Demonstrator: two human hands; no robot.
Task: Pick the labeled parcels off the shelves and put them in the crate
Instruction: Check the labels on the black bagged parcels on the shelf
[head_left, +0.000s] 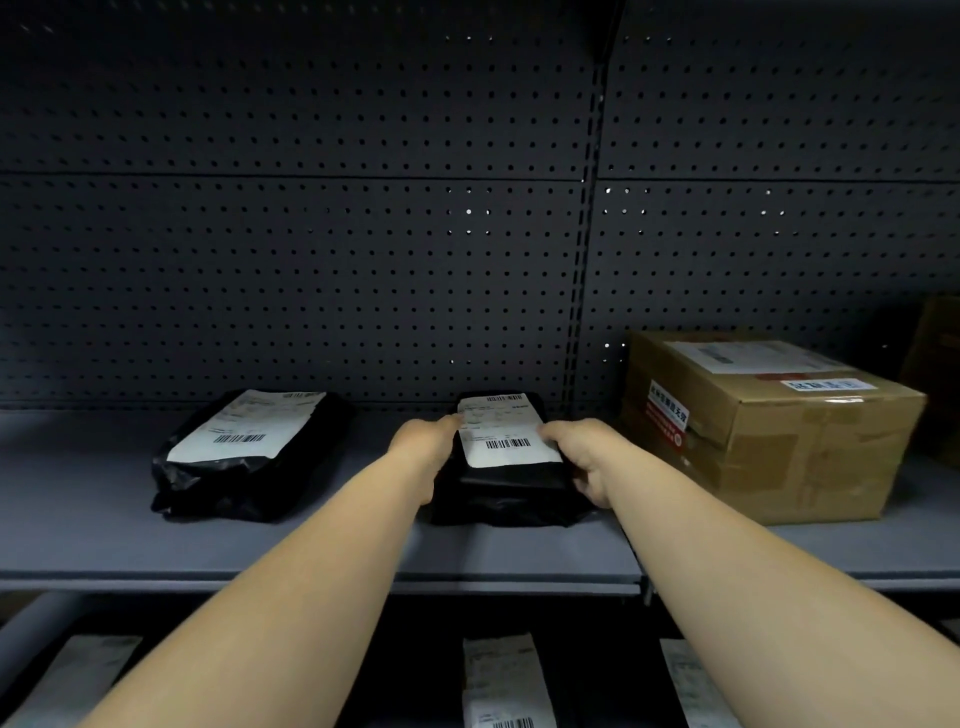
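A black plastic parcel (511, 488) with a white barcode label lies in the middle of the grey shelf (311, 551). My left hand (426, 447) holds its left side, fingers reaching along the label's edge. My right hand (584, 457) grips its right side, thumb on top by the label and fingers curled down the side. A second black labeled parcel (249, 457) lies further left on the same shelf. A brown cardboard box (763, 431) with labels stands to the right. No crate is in view.
A dark pegboard wall (311, 260) backs the shelf, with an upright post (587, 270) between two bays. On the shelf below, several labeled parcels (504, 680) show at the bottom edge. Another brown box (935, 364) is partly visible at the far right.
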